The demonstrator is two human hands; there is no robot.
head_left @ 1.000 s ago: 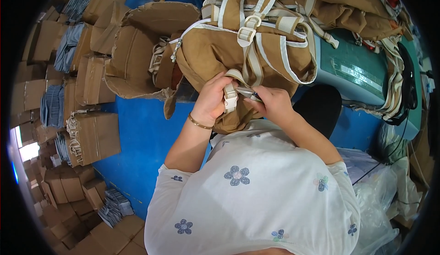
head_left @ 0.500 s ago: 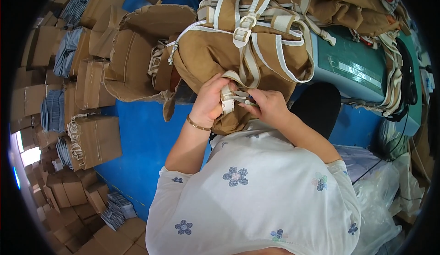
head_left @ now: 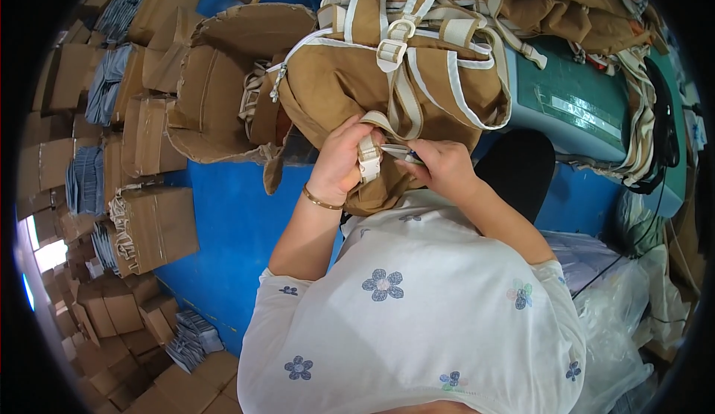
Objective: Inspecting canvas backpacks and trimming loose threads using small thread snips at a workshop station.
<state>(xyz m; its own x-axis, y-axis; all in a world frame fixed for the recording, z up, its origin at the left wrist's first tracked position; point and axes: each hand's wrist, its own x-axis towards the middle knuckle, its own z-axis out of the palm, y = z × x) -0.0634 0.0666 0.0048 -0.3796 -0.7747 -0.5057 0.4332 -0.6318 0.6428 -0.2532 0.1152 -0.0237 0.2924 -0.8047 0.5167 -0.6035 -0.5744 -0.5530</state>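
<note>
A tan backpack (head_left: pixel 339 68) with white piping and cream webbing straps lies in front of me, its lower part against my lap. My left hand (head_left: pixel 339 161) is closed around a cream strap with a white plastic buckle (head_left: pixel 369 169) hanging at its end. In my right hand (head_left: pixel 450 167) are small metal thread snips (head_left: pixel 402 153), pinched between thumb and fingers. Their blades point left, close beside the strap above the buckle. A loop of cream webbing (head_left: pixel 407 109) runs down from the slider to my hands. My left fingertips are partly hidden by the strap.
An open cardboard box (head_left: pixel 216 79) holding straps stands left of the backpack. More tan bags (head_left: pixel 566 12) lie on the green-topped surface (head_left: pixel 573 101) at right. Stacked cartons (head_left: pixel 160 228) with folded grey pieces fill the left side. Clear plastic (head_left: pixel 611 325) lies at lower right.
My right hand has drawn slightly right and turned, with the snips pulled a little back from the strap. My left hand keeps its grip on the strap.
</note>
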